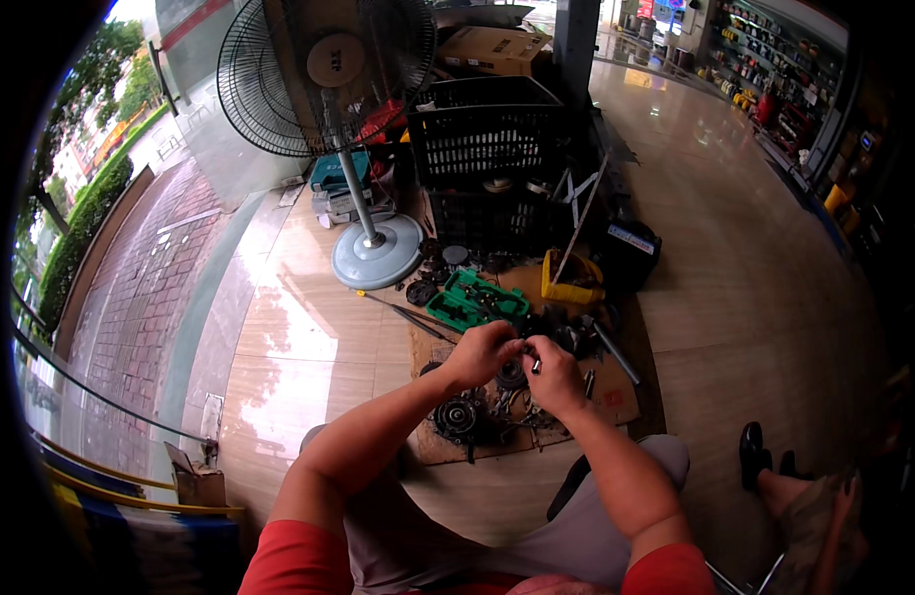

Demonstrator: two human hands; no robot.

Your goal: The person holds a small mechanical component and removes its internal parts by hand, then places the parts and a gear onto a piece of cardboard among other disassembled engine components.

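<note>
My left hand [485,354] and my right hand [554,377] meet above a cardboard sheet [437,451] on the floor, fingers closed and fingertips close together. From my right hand pokes the end of a short dark cylindrical piece [537,367]; its kind is hidden by the fingers. Whatever my left fingers pinch is too small to make out. Under the hands lies a dark round machine part [512,374]. Nearer to me on the cardboard sits a larger round metal part [455,416]. Just beyond my left hand is an open green tool case [477,300].
A standing fan [373,240] is at the far left, beside stacked black crates [487,139]. A yellow container [573,278] and a black battery [626,253] stand to the far right. A metal tube [616,352] lies right of the hands. Another person's shoe [753,456] shows at right.
</note>
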